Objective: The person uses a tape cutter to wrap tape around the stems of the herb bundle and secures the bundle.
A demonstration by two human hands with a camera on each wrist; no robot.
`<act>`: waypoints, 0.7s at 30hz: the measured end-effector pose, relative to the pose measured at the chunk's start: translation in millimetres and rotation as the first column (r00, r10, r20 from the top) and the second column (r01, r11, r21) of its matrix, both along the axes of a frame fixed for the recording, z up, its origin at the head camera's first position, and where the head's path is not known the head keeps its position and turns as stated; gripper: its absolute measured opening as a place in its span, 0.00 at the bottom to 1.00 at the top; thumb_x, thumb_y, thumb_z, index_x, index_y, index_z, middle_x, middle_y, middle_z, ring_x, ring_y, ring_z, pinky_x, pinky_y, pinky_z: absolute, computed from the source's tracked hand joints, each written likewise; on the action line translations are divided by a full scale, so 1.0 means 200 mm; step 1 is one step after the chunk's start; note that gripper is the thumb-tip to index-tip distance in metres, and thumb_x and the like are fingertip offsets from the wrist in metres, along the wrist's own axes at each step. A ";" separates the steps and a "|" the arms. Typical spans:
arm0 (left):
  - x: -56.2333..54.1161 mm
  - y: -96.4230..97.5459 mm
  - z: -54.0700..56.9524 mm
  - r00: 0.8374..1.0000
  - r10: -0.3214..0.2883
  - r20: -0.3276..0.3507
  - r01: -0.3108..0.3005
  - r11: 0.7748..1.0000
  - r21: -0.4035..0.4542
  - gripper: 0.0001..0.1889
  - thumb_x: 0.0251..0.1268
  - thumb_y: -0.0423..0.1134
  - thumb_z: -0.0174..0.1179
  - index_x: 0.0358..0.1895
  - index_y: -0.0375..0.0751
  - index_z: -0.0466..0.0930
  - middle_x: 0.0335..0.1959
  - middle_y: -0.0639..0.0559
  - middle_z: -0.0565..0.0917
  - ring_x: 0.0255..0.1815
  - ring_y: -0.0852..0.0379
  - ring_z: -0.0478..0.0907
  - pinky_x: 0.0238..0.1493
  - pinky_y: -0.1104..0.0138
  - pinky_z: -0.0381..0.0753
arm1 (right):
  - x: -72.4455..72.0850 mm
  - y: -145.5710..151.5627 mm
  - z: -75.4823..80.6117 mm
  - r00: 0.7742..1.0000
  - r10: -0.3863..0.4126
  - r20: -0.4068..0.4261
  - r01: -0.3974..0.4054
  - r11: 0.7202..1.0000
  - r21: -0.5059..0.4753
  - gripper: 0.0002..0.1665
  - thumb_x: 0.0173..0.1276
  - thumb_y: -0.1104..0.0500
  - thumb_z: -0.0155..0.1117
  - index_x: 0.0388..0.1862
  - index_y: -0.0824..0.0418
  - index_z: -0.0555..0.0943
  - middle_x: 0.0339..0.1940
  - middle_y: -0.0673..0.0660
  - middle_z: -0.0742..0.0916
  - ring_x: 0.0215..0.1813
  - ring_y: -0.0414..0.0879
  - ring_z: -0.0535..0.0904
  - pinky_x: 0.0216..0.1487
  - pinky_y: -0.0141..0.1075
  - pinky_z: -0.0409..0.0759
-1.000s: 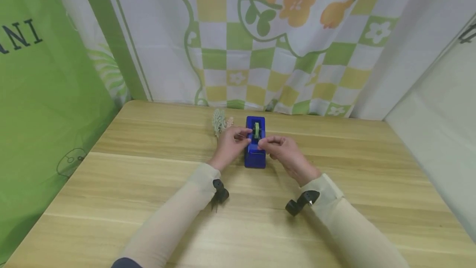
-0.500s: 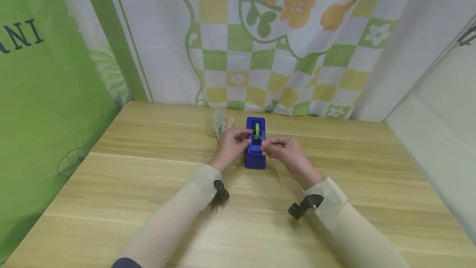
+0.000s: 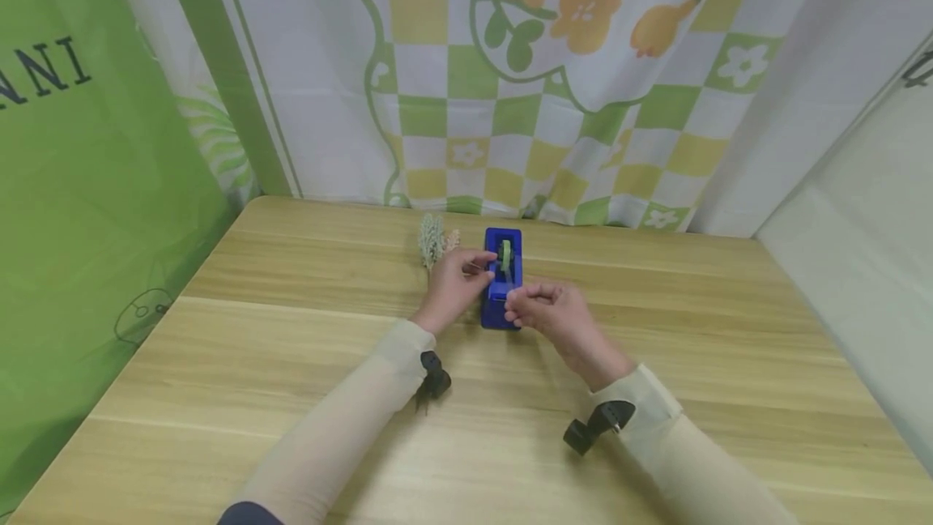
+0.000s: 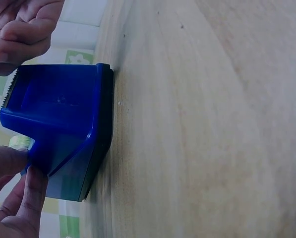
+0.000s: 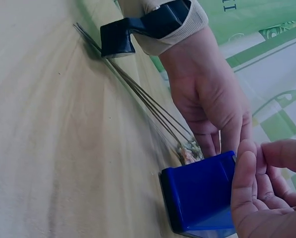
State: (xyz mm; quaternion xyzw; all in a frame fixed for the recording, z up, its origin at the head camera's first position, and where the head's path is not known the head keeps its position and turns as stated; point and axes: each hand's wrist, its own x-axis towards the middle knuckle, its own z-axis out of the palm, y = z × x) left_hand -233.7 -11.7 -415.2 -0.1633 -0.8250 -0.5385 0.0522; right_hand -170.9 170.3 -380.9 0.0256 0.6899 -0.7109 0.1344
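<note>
A blue tape dispenser [image 3: 496, 317] stands on the wooden table, with a green-looking tape roll [image 3: 506, 253] in its well. My left hand [image 3: 455, 285] is at its left side; in the left wrist view the thumb and fingers grip the side wall beside the roll. A narrow clear strip of tape [image 3: 509, 276] runs from the roll towards me. Over the dispenser's front end, my right hand [image 3: 557, 321] pinches the end of this strip between thumb and index finger. The toothed cutting edge [image 4: 10, 89] lies just below those fingers.
Dried flowers [image 3: 431, 236] lie left of the dispenser, partly behind my left hand; their thin stems [image 5: 143, 99] stretch along the table [image 3: 656, 330]. A checkered curtain [image 3: 539, 120] hangs behind the table's far edge. Each wrist carries a black camera.
My right fingertips have come towards me, from beside the roll to over the dispenser's front end, and more of the tape strip shows. The left hand has stayed in place.
</note>
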 end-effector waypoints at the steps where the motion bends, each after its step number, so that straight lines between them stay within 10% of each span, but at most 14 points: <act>1: 0.00 0.00 0.00 1.000 0.000 0.003 0.000 1.000 0.000 0.14 0.70 0.30 0.67 0.57 0.36 0.87 0.52 0.38 0.87 0.50 0.43 0.88 0.55 0.57 0.88 | 0.00 0.00 0.00 1.000 -0.004 0.004 0.004 1.000 -0.002 0.05 0.76 0.70 0.60 0.46 0.72 0.81 0.31 0.48 0.90 0.35 0.37 0.87 0.43 0.27 0.86; 21: 0.01 0.00 0.01 1.000 0.006 0.017 -0.006 1.000 0.003 0.15 0.70 0.30 0.67 0.57 0.36 0.87 0.53 0.39 0.87 0.51 0.43 0.88 0.56 0.56 0.88 | 0.08 -0.01 -0.03 1.000 0.001 0.025 -0.002 1.000 0.024 0.07 0.77 0.67 0.61 0.47 0.72 0.82 0.35 0.51 0.92 0.37 0.38 0.88 0.49 0.31 0.88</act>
